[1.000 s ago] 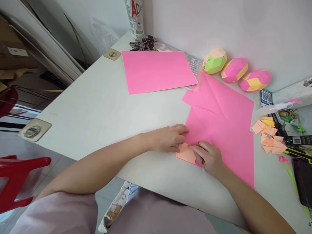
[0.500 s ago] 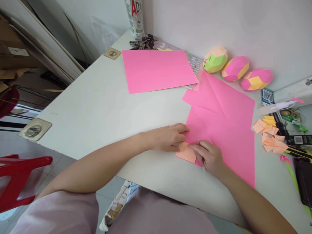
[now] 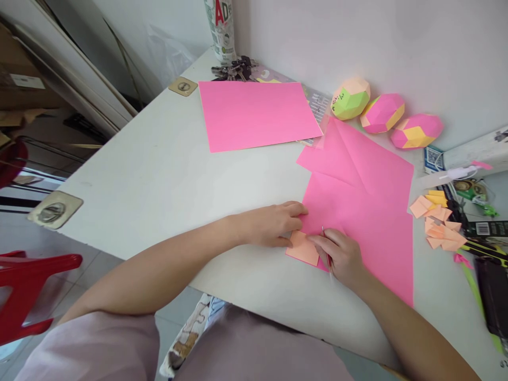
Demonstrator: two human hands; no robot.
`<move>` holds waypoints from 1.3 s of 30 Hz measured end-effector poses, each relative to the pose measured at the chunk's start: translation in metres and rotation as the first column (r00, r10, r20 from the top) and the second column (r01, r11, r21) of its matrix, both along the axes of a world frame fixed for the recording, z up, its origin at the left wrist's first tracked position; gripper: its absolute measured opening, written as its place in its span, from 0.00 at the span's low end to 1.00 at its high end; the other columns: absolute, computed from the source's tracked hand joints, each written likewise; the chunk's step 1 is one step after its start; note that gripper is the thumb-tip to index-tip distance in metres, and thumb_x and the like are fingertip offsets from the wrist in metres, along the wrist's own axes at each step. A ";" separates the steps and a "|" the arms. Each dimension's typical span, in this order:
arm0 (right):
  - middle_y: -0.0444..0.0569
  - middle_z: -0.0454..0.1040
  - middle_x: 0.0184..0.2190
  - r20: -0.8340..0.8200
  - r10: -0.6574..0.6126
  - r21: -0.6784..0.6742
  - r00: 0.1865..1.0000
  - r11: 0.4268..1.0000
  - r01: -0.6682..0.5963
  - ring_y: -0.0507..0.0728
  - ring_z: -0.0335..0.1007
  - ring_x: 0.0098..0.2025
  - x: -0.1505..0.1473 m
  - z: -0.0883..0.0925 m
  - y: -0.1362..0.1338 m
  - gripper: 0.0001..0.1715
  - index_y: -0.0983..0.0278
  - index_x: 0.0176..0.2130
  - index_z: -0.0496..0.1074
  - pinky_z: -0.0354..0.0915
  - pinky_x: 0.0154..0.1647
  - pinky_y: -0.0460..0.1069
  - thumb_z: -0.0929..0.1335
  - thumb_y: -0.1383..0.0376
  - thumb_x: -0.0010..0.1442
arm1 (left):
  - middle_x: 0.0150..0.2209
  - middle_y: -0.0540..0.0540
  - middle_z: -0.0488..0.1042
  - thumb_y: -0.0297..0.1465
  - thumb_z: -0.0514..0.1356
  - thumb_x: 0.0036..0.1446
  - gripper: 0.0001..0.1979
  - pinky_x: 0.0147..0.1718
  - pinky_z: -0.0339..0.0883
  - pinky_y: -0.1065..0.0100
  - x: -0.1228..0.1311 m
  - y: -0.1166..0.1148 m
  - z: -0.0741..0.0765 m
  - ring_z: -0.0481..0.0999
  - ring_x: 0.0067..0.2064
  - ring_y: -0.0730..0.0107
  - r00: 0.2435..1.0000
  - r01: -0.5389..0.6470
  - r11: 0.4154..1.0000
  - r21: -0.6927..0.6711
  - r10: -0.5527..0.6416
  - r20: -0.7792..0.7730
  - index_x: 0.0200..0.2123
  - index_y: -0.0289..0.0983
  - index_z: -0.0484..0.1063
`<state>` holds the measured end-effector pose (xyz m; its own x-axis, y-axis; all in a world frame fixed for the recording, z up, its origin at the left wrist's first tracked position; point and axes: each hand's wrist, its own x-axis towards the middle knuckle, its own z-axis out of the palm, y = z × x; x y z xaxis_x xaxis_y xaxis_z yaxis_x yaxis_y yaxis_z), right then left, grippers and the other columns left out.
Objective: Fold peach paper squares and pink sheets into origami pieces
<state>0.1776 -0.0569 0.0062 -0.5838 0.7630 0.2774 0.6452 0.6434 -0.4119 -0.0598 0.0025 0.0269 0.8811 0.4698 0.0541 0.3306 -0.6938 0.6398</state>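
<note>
A small peach piece of paper point(image 3: 303, 250) lies on the near left corner of a large pink sheet point(image 3: 381, 222). My left hand point(image 3: 278, 225) rests at the pink sheet's left edge, fingers apart, with the thumb touching the peach piece. My right hand point(image 3: 343, 256) is closed round a thin, pen-like tool point(image 3: 329, 263). Its shiny upper end pokes out above the fingers; its exact kind does not show. That hand's fingertips are at the peach piece's right side.
Another pink sheet point(image 3: 257, 116) lies farther back, beside keys point(image 3: 236, 70) and a bottle point(image 3: 222, 32). Faceted paper balls point(image 3: 383, 112) sit along the wall. Folded peach pieces point(image 3: 440, 227), a dark phone-like object point(image 3: 490, 296) and other clutter lie right. A red stool point(image 3: 39, 296) stands left.
Both hands stay in nearly the same place on the paper. The whole view shifts very slightly; nothing has been picked up or let go.
</note>
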 end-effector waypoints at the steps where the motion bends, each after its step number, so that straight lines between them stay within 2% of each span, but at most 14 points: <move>1: 0.40 0.53 0.20 0.001 -0.001 0.005 1.000 1.000 0.001 0.48 0.50 0.22 0.000 0.000 0.000 0.16 0.63 0.39 0.74 0.47 0.21 0.45 0.61 0.76 0.62 | 0.57 0.34 0.60 0.25 0.61 0.55 0.07 0.53 0.62 0.60 0.000 0.000 0.000 0.63 0.57 0.55 1.000 0.002 1.000 -0.001 -0.002 -0.001 0.38 0.32 0.72; 12: 0.39 0.52 0.21 -0.019 0.028 -0.013 0.999 1.000 -0.028 0.48 0.48 0.22 0.001 0.000 0.000 0.16 0.65 0.39 0.74 0.49 0.22 0.45 0.61 0.78 0.59 | 0.55 0.34 0.61 0.24 0.59 0.55 0.04 0.53 0.63 0.61 0.001 0.000 0.002 0.63 0.57 0.55 1.000 0.007 1.000 0.025 -0.007 -0.018 0.35 0.32 0.73; 25: 0.39 0.53 0.21 -0.021 0.029 0.014 0.999 0.999 -0.028 0.48 0.51 0.23 0.000 0.000 0.000 0.16 0.64 0.39 0.74 0.51 0.22 0.45 0.61 0.78 0.59 | 0.54 0.33 0.62 0.22 0.60 0.54 0.05 0.53 0.63 0.62 0.001 0.000 0.002 0.64 0.56 0.55 1.000 0.010 1.000 0.018 -0.010 0.003 0.36 0.31 0.73; 39: 0.39 0.52 0.21 -0.025 0.041 0.005 0.999 0.999 -0.041 0.47 0.48 0.22 0.000 0.000 0.001 0.17 0.65 0.40 0.73 0.49 0.21 0.45 0.61 0.80 0.58 | 0.54 0.33 0.62 0.23 0.60 0.54 0.03 0.52 0.64 0.61 0.002 0.000 0.002 0.64 0.56 0.55 1.000 0.012 0.999 0.032 -0.012 0.002 0.34 0.31 0.72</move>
<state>0.1777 -0.0559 0.0063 -0.6072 0.7376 0.2953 0.6083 0.6707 -0.4245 -0.0580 0.0021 0.0291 0.8867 0.4570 0.0705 0.3207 -0.7176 0.6182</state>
